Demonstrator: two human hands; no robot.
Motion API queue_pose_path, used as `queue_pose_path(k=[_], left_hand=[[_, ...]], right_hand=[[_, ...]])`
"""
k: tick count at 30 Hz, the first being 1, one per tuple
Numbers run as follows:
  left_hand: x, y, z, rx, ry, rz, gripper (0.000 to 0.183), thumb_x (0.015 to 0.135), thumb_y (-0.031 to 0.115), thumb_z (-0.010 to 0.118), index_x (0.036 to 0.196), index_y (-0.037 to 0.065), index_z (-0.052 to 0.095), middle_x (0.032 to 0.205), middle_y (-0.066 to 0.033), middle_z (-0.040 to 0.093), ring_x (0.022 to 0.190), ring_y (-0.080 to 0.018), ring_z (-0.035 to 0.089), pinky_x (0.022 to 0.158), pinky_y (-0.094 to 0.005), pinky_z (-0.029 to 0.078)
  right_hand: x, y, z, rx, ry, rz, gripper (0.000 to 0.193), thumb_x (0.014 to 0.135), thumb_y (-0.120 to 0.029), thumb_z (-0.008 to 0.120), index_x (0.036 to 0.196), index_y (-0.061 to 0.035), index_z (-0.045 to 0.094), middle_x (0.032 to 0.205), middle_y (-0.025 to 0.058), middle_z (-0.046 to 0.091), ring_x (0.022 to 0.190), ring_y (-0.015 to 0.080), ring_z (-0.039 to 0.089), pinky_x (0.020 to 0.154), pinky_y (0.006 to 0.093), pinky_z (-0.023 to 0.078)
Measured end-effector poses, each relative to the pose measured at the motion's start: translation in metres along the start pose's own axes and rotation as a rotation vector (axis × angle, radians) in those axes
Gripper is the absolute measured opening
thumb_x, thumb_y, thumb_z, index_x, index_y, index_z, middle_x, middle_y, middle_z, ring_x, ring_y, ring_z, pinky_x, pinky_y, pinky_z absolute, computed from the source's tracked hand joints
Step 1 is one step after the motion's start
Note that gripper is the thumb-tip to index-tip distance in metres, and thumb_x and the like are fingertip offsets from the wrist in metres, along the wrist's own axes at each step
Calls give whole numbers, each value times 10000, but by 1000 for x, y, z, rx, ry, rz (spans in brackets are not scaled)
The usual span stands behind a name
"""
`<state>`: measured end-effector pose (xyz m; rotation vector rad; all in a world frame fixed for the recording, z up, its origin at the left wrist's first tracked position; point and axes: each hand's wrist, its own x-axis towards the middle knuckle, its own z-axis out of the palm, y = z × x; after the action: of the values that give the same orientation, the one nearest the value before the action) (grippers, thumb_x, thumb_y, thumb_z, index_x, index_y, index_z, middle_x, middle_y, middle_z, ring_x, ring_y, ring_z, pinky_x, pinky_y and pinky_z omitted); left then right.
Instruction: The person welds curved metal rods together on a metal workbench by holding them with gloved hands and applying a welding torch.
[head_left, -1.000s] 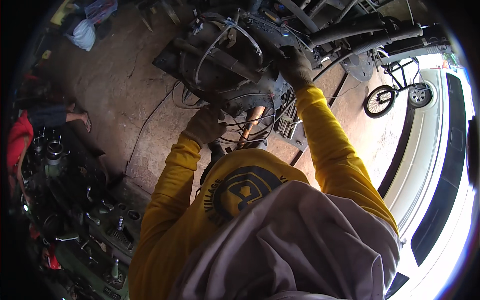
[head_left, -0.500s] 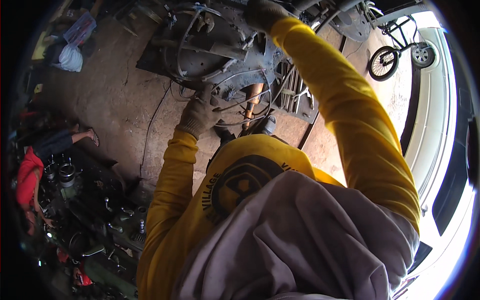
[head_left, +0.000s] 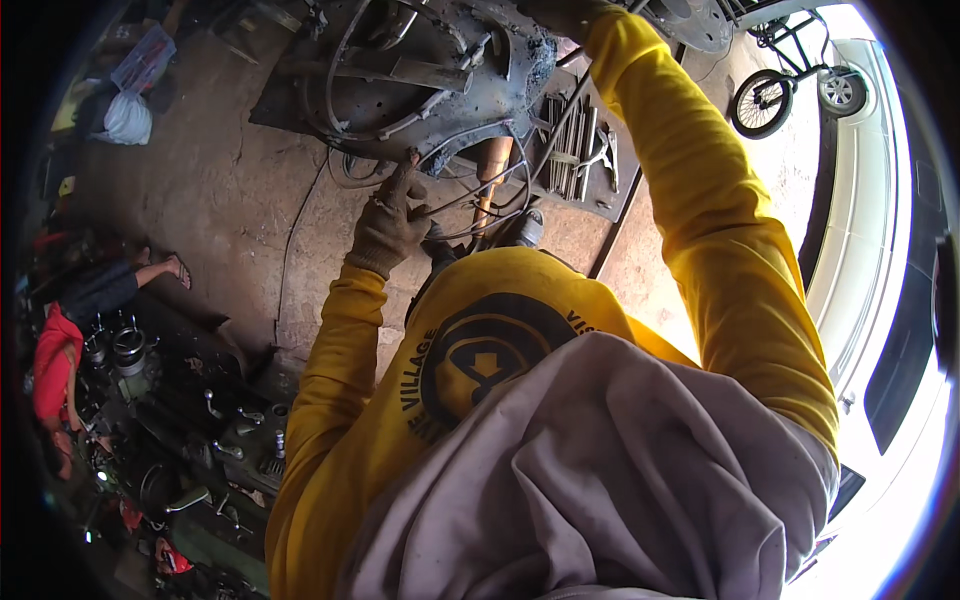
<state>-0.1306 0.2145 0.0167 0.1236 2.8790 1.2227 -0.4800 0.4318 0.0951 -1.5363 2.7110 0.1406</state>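
Brown concrete floor (head_left: 215, 200) under dark metal plate (head_left: 478, 113).
My brown-gloved left hand (head_left: 390, 222) is at its near edge, my right hand (head_left: 568, 14) at its far right; both grips I cannot tell.

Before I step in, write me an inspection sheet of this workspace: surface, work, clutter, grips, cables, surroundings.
Surface: brown, stained floor.
Job's things: dark metal assembly with curved rods, partly cut off above.
Clutter: bundle of metal rods to its right; white bag at upper left.
Grips: left grip gloved, fingertips at the assembly's lower edge; right grip mostly out of frame, hold unclear.
Cables: thin dark line across the floor; loops of cable or hose below the assembly.
Surroundings: bicycle, white vehicle, person in red.
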Motion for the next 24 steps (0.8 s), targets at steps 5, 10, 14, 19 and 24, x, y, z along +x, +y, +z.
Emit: queue_pose_path(k=[5, 10, 14, 19, 24], left_hand=[[6, -3, 10, -79, -21, -52, 908, 774, -5, 716, 1555, 157, 282, 968, -78, 631, 837, -258, 670, 763, -367, 570], [9, 8, 6, -83, -40, -76, 950, 774, -13, 710, 1578, 164, 237, 954, -71, 625, 854, -254, 650, 765, -366, 556], [9, 10, 6, -71, -61, -96, 962, 777, 0, 714, 1584, 170, 220, 957, -70, 626, 876, -254, 652, 787, -374, 547], [4, 14, 3, -80, -85, -183, 963, 777, 3, 711, 1586, 177, 217, 963, -76, 632, 869, -266, 657, 799, -381, 546], [3, 4, 10, -79, -27, -91, 1008, 775, -57, 714, 1593, 202, 184, 958, -71, 616, 771, -191, 625, 697, -333, 535]], right_hand=[[-38, -24, 5, 845, 467, 29, 245, 907, -60, 570, 1103, -67, 715, 821, 95, 688, 724, 257, 640, 680, 357, 523], [-69, -17, 68, 557, 337, 258, 243, 924, -118, 563, 1113, -51, 701, 943, 148, 696, 851, 291, 665, 754, 396, 526], [-63, -22, 67, 50, 304, 191, 271, 950, -170, 518, 1145, -62, 672, 1002, 183, 700, 891, 359, 672, 757, 455, 534], [-64, -59, -2, 136, 282, 520, 386, 942, -261, 536, 1284, -84, 546, 980, 191, 690, 907, 376, 675, 749, 478, 536], [-49, -27, -7, -94, 379, 608, 280, 957, -189, 467, 1180, -93, 606, 915, 163, 706, 806, 357, 696, 684, 459, 550]])
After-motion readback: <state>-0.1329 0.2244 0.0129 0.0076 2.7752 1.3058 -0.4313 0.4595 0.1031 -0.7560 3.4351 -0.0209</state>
